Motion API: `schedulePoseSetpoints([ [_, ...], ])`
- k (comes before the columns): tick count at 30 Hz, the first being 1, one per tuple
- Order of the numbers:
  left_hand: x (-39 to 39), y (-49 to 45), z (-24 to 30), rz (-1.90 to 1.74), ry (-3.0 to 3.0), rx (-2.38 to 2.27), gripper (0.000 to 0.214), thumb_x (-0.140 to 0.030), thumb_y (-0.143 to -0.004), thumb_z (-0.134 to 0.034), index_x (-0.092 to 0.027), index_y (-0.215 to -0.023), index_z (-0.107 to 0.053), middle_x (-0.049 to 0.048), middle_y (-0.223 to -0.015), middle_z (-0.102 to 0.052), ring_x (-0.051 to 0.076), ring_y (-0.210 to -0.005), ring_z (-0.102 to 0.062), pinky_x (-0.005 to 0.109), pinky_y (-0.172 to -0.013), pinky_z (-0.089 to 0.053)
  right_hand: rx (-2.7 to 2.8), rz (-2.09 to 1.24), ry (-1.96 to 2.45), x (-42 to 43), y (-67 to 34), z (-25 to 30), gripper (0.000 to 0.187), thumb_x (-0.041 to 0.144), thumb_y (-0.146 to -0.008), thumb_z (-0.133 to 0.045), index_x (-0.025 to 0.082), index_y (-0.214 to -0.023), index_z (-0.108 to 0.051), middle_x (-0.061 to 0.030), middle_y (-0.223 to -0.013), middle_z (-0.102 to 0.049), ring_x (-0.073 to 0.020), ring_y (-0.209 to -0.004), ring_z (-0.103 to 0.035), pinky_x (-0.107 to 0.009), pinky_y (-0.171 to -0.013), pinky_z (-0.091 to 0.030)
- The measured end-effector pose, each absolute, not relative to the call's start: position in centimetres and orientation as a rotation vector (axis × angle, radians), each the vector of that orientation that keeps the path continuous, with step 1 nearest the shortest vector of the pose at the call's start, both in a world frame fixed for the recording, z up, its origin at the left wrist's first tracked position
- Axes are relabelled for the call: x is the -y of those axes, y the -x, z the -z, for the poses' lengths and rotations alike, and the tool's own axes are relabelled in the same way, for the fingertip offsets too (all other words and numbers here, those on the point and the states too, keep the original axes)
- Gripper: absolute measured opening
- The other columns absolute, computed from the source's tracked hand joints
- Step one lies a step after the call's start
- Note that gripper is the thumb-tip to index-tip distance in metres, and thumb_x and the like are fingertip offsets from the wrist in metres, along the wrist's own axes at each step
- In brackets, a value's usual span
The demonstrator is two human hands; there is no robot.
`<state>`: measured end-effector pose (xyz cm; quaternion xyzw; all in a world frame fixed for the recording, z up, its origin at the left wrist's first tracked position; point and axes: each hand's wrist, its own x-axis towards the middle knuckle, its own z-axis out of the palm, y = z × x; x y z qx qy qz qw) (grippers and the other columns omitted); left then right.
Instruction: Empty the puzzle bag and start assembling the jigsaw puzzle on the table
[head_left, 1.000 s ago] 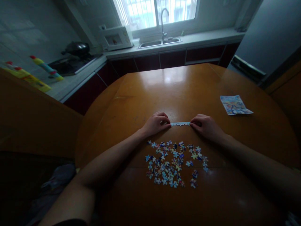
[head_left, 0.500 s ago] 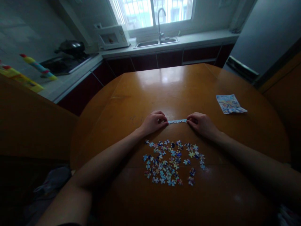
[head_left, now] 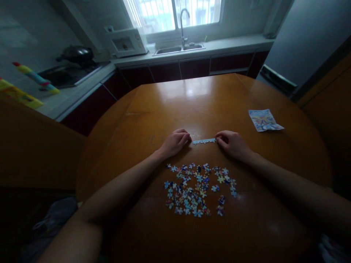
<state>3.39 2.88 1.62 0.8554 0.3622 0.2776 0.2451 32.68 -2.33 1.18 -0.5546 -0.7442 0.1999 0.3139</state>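
A narrow strip of joined light-blue jigsaw pieces (head_left: 204,141) lies flat on the wooden table (head_left: 192,113), its straight edge facing away from me. At its right end, the thumb and fingertips of my right hand (head_left: 232,144) are closed on the strip. My left hand (head_left: 176,142) rests just off the left end, a small gap between fingertips and strip. Its fingers are pressed together and nothing shows in them. Closer to me lies a spread of loose jigsaw pieces (head_left: 189,193), blue, white, yellow and purple.
A creased picture sheet (head_left: 264,119) lies on the table's right side. Beyond the table run a counter with a sink (head_left: 179,49), a microwave (head_left: 127,42) and a stove with a dark wok (head_left: 78,54). A grey fridge (head_left: 296,47) stands at right.
My left hand has let go of the strip's left end and drawn slightly leftward, its fingers closing together. My right hand stays at the right end. The whole view has shifted a little.
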Motion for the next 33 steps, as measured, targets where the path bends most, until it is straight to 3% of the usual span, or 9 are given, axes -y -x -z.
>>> schedulePoseSetpoints([
  [33, -3.05, -3.26, -1.55, -0.772, -2.319, -0.966, 0.048, -0.04, -0.107, -0.038, -0.018, -0.086, -0.075, 0.0066, -0.093, -0.066, 0.016, -0.086, -0.064, 0.032, -0.083, -0.049, 2.018, -0.52, 1.427, 2.59, -32.67, -1.5, 0.015, 0.019, -0.09, -0.06, 0.016, -0.096, -0.074, -0.0085, -0.092, -0.073, -0.0207, -0.082, -0.066, -0.033, -0.074, -0.05],
])
